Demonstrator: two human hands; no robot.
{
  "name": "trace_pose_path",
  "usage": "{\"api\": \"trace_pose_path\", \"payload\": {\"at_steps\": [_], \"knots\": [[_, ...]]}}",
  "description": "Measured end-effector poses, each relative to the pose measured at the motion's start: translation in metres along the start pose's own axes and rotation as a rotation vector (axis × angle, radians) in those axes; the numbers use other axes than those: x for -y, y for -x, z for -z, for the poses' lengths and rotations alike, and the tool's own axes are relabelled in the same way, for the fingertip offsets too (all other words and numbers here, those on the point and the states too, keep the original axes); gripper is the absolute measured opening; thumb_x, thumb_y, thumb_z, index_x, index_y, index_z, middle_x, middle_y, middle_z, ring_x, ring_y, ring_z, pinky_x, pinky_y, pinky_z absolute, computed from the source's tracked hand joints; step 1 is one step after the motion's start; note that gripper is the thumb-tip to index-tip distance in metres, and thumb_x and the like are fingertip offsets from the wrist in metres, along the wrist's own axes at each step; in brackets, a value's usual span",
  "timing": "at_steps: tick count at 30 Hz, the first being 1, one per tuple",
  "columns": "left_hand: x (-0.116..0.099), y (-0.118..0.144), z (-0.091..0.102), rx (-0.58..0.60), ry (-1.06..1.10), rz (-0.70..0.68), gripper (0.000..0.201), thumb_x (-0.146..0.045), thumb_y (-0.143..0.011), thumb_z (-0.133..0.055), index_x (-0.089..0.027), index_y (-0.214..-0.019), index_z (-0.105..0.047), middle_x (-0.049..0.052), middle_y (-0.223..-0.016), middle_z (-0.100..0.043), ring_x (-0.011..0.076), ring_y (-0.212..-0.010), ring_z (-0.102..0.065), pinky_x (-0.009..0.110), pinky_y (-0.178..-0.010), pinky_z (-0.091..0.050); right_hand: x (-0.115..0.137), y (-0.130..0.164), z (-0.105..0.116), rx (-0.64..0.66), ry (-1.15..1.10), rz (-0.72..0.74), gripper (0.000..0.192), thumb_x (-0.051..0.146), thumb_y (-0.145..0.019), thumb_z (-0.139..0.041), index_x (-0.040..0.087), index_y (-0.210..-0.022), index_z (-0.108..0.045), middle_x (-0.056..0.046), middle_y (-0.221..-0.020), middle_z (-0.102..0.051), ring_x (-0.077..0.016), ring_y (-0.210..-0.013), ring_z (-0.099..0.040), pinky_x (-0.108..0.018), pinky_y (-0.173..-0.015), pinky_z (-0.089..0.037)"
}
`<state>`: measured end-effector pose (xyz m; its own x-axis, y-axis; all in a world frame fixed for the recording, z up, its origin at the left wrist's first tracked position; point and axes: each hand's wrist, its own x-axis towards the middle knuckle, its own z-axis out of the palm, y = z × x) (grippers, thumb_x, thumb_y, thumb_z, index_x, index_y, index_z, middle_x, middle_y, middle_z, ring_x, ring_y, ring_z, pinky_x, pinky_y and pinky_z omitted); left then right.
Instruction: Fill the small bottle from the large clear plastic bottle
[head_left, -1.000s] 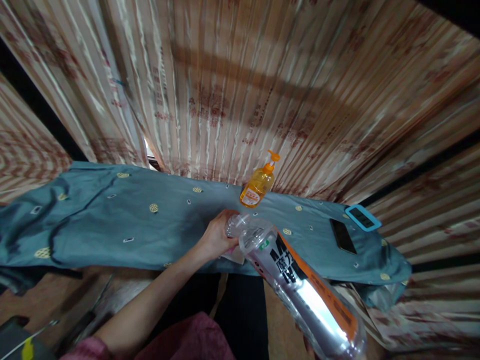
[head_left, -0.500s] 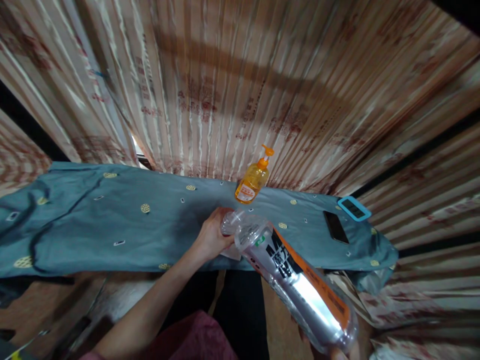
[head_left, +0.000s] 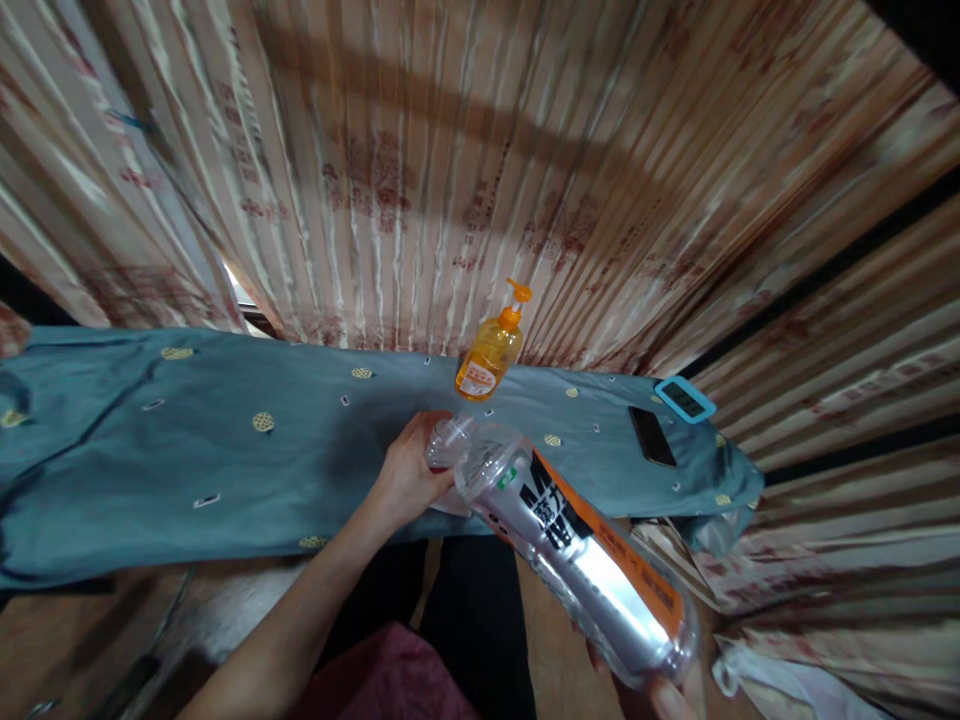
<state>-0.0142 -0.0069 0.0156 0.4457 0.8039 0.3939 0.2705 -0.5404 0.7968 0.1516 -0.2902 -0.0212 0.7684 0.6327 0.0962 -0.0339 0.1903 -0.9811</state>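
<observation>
My left hand (head_left: 409, 468) is closed around the capped neck of a large clear plastic bottle (head_left: 581, 560) with a black and orange label. The bottle lies tilted, neck toward the table, base toward me. Fingertips of my right hand (head_left: 667, 695) show under the bottle's base at the bottom edge and support it. Under my left hand lies a small whitish paper or cloth, mostly hidden. An orange pump bottle (head_left: 489, 352) stands just behind on the blue-green cloth (head_left: 187, 440).
The cloth covers a long table. A black phone (head_left: 651, 436) and a blue-cased device (head_left: 684, 399) lie at its right end. Striped curtains (head_left: 450, 170) hang close behind. A crumpled plastic bag (head_left: 780, 680) is at the lower right.
The view has drifted, so everything sits a little further left and up. My left hand keeps its grip on the bottle's neck; my right fingertips have come into view at the base.
</observation>
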Motion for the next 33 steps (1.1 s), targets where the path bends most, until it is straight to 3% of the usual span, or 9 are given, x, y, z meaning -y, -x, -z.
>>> {"api": "trace_pose_path", "payload": {"at_steps": [5, 10, 14, 21, 26, 29, 33], "knots": [[0.001, 0.001, 0.000, -0.009, -0.010, -0.004, 0.050, -0.029, -0.073, -0.074, -0.019, -0.120, -0.061, 0.009, -0.114, -0.072, 0.0285, -0.108, -0.070, 0.040, -0.096, -0.058, 0.000, -0.001, 0.002, -0.005, -0.069, -0.058, 0.057, 0.059, -0.085, -0.068, 0.027, -0.132, -0.061, -0.010, -0.104, -0.076, -0.0230, -0.061, -0.066, -0.034, -0.051, -0.049], [0.000, 0.000, 0.001, 0.004, -0.013, -0.002, 0.055, -0.026, -0.072, -0.073, -0.018, -0.124, -0.059, 0.010, -0.118, -0.071, 0.0294, -0.110, -0.070, 0.041, -0.097, -0.058, 0.008, 0.001, -0.006, -0.009, -0.038, -0.037, 0.063, 0.060, -0.085, -0.066, 0.031, -0.139, -0.056, -0.007, -0.107, -0.075, -0.0243, -0.069, -0.068, -0.038, -0.063, -0.054], [0.000, 0.000, 0.000, -0.003, -0.003, 0.010, 0.055, -0.030, -0.072, -0.075, -0.017, -0.124, -0.060, 0.010, -0.115, -0.071, 0.0292, -0.108, -0.071, 0.040, -0.096, -0.058, 0.014, -0.001, -0.008, -0.039, -0.107, -0.067, 0.051, 0.055, -0.082, -0.071, 0.030, -0.127, -0.063, -0.006, -0.105, -0.075, -0.0236, -0.081, -0.071, -0.032, -0.064, -0.054], [0.001, 0.001, -0.002, -0.010, -0.001, -0.014, 0.051, -0.030, -0.073, -0.076, -0.017, -0.120, -0.060, 0.011, -0.116, -0.071, 0.0291, -0.108, -0.070, 0.042, -0.096, -0.057, 0.021, -0.003, -0.012, -0.033, -0.016, -0.043, 0.081, 0.064, -0.077, -0.075, 0.023, -0.143, -0.051, -0.007, -0.087, -0.073, -0.0280, -0.085, -0.069, -0.033, -0.065, -0.050], [0.002, 0.001, -0.001, -0.005, 0.001, -0.029, 0.052, -0.027, -0.073, -0.077, -0.017, -0.121, -0.060, 0.010, -0.116, -0.071, 0.0286, -0.108, -0.070, 0.042, -0.096, -0.057, 0.029, -0.010, -0.026, 0.006, 0.013, 0.016, 0.081, 0.065, -0.078, -0.071, 0.024, -0.145, -0.050, -0.010, -0.092, -0.072, -0.0310, -0.082, -0.067, -0.033, -0.056, -0.041], [0.000, 0.001, 0.000, 0.005, 0.000, -0.016, 0.050, -0.026, -0.073, -0.076, -0.019, -0.121, -0.061, 0.009, -0.114, -0.071, 0.0275, -0.105, -0.070, 0.041, -0.094, -0.058, 0.033, -0.014, -0.030, 0.014, 0.002, 0.030, 0.081, 0.064, -0.077, -0.072, 0.024, -0.144, -0.052, -0.011, -0.099, -0.072, -0.0269, -0.072, -0.063, -0.032, -0.054, -0.039], [-0.002, 0.001, 0.002, 0.014, 0.024, -0.027, 0.046, -0.030, -0.076, -0.073, -0.018, -0.120, -0.062, 0.010, -0.114, -0.071, 0.0278, -0.105, -0.070, 0.041, -0.094, -0.057, 0.033, -0.010, -0.028, 0.008, -0.017, 0.024, 0.078, 0.064, -0.077, -0.073, 0.025, -0.142, -0.053, -0.006, -0.089, -0.071, -0.0244, -0.074, -0.063, -0.030, -0.057, -0.041]]}}
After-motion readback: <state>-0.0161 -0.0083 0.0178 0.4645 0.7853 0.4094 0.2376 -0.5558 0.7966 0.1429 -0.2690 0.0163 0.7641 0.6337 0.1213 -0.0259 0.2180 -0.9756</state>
